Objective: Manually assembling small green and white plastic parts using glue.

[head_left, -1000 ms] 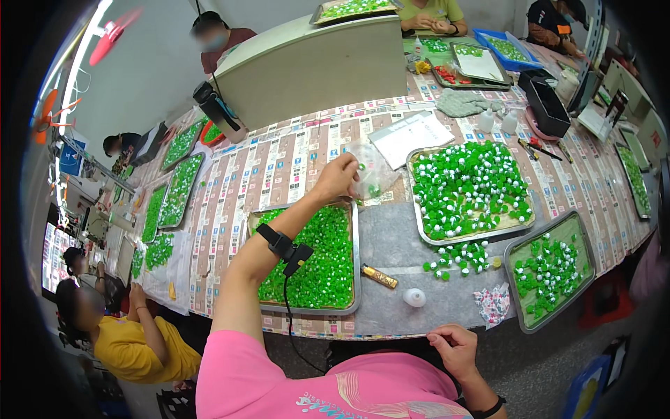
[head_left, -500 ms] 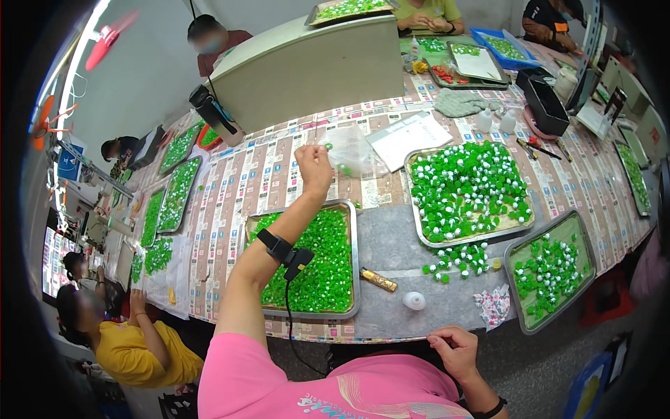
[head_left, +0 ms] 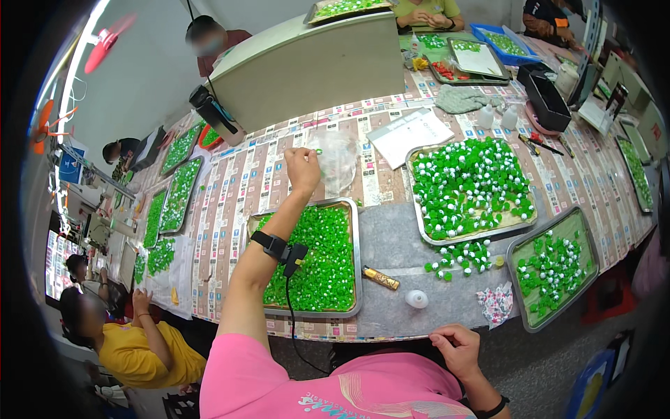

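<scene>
My left hand (head_left: 303, 170) reaches far over the table, fingers pinched together around a small green piece (head_left: 319, 151) at the fingertips. Just beside it lies a crumpled clear plastic bag (head_left: 338, 167). Beneath my left forearm stands a metal tray (head_left: 357, 269) full of small green pieces with white specks (head_left: 321, 269). My right hand (head_left: 457, 350) is held low in front of my body, past the table's near edge, its thumb and fingers pressed together. Whatever it may hold is too small to tell.
A tray of green-and-white pieces (head_left: 471, 185) stands right of centre, with loose ones below it. Another tray (head_left: 516, 300) sits at the right edge. Nearby are a gold-patterned lighter-like object (head_left: 381, 278), a white bottle (head_left: 417, 299) and a floral cloth (head_left: 496, 305). Other people sit around.
My left hand has shifted slightly left, still with the small green piece at its fingertips. The plastic bag has also moved left and changed shape. My right hand has hardly moved.
</scene>
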`<state>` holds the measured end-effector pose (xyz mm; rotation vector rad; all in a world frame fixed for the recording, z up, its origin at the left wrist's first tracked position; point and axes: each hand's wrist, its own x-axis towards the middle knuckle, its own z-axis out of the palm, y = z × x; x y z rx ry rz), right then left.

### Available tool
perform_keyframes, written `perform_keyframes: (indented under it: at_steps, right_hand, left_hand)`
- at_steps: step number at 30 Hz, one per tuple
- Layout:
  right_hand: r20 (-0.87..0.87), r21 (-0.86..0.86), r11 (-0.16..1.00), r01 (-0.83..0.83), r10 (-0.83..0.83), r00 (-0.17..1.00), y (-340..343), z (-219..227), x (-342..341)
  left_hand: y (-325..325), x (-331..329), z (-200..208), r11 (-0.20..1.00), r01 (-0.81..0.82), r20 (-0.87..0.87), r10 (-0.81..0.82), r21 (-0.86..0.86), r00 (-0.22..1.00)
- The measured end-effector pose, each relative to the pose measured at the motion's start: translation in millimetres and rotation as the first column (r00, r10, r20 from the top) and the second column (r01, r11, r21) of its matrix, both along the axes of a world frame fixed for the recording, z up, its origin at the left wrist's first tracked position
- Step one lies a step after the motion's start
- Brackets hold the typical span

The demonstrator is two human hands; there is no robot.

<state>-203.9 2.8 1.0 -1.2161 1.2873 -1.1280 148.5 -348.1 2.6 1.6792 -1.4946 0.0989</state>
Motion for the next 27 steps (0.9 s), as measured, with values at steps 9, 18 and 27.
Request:
perform_keyframes:
  at_steps: [9, 18, 27]
  right_hand:
    - [-0.015, 0.01, 1.0, -0.01, 0.01, 1.0, 0.2, 3.5, -1.2]
    - [-0.026, -0.087, 0.996, 0.037, -0.04, 0.999, -36.3, 45.1, -32.0]
    - [0.001, -0.07, 0.983, -0.168, 0.168, 0.986, -125.5, 51.7, 6.1]
  left_hand:
    - [5.4, 9.8, 6.6, 0.956, 0.172, 0.045, -0.187, 0.24, 0.981]
    - [36.8, 1.1, 26.2, 0.615, 0.702, -0.792, -0.196, 0.359, 0.578]
    - [72.0, -25.7, 53.7, 0.394, 0.918, -0.987, -0.128, 0.035, 0.093]
